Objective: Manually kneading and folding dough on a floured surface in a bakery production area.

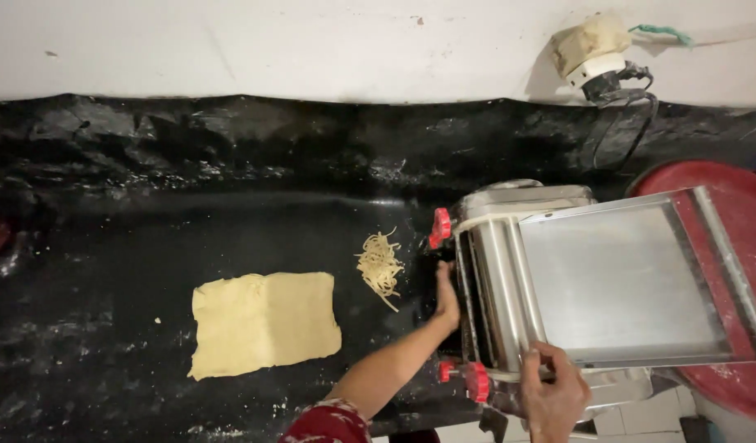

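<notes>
Dim, uneven light; the black sheet [107,246] swallows detail, the metal tray [616,279] gleams softly, edges slightly blurred and curved.

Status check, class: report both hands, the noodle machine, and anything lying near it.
Left hand reaching in at noodle machine rollers. Right hand gripping its near edge. Cut noodles and dough sheet lie left, apart.
</notes>
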